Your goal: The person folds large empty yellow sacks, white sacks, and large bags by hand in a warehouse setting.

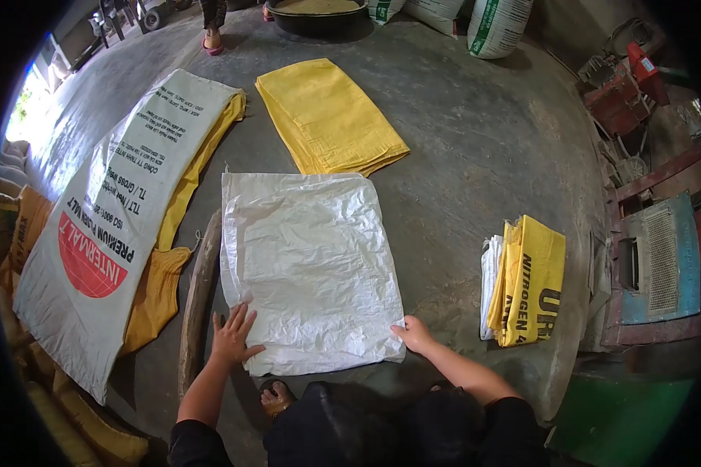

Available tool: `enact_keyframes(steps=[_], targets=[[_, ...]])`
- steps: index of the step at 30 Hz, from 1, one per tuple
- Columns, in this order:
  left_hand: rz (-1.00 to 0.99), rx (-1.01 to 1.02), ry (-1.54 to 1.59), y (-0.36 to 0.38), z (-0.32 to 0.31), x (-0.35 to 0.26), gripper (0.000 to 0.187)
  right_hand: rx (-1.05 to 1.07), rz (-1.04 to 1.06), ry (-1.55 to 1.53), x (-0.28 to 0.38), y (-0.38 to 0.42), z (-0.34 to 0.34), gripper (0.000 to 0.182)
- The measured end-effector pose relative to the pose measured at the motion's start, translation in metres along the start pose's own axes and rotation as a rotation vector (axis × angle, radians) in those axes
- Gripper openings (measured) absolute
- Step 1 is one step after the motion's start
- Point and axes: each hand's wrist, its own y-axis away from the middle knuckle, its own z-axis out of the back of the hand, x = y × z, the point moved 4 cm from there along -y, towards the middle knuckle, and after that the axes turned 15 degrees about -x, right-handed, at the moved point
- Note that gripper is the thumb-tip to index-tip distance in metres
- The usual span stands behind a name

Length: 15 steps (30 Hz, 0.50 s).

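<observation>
A white woven-plastic sack (311,268), crinkled and slightly glossy, lies flat on a grey concrete floor (475,140) directly in front of the person. It is roughly rectangular, with a frayed thread at its upper left corner. The left hand (232,336) rests with fingers spread and flat, its grip released, pressing the sack's near left corner. The right hand (414,333) is at the near right corner, fingers curled onto the edge; whether it pinches the sack or only presses it cannot be told.

Beyond the sack lies a neatly folded stack of yellow woven sacks (327,117), flat and square-edged. To the left, a large white printed sack (109,226) with a red circle and black lettering lies over crumpled yellow-orange sacks (160,288). A weathered, curved wooden stick (199,300) lies just beside the white sack's left edge. To the right, well apart, sits a folded bundle of yellow sacks (526,280) with black lettering, partly cut off by the folds.

At the far right, rusty red and blue machinery (654,265) is only partly in view. At the top edge, a dark basin (315,19) and filled white bags (494,27) are cut off. The person's dark clothing hides the sack's near edge at the middle.
</observation>
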Motion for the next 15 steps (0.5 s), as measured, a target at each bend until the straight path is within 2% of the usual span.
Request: enact_keyframes(steps=[2,4,5,7,10,12,13,14,15], targets=[[0.012,0.008,-0.013,0.003,0.001,0.005,0.087,-0.021,0.01,0.005,0.02,0.005,0.005,0.022],[0.034,-0.005,-0.018,-0.004,-0.001,0.0,0.087,-0.216,0.106,0.143,0.039,0.001,0.014,0.022],[0.053,-0.013,-0.018,-0.007,-0.002,-0.004,0.088,-0.215,0.104,0.14,0.037,-0.004,0.014,0.022],[0.048,0.01,-0.023,-0.018,0.0,-0.013,0.088,-0.388,0.212,0.108,0.037,-0.016,0.026,0.024],[0.068,0.055,0.048,-0.04,0.011,-0.033,0.081,-0.391,0.164,0.231,0.047,-0.022,0.047,0.029],[0.11,0.172,0.015,-0.059,0.032,-0.056,0.072,-0.429,0.135,0.163,0.044,-0.019,0.054,0.031],[0.131,0.092,0.122,-0.068,0.034,-0.063,0.063,-0.457,0.106,0.093,0.041,-0.016,0.059,0.033],[0.123,0.093,0.128,-0.079,0.033,-0.074,0.063,-0.465,0.102,0.097,0.034,-0.014,0.06,0.033],[0.135,0.013,0.161,-0.094,0.037,-0.086,0.063,-0.384,0.067,0.054,0.023,-0.012,0.054,0.037]])
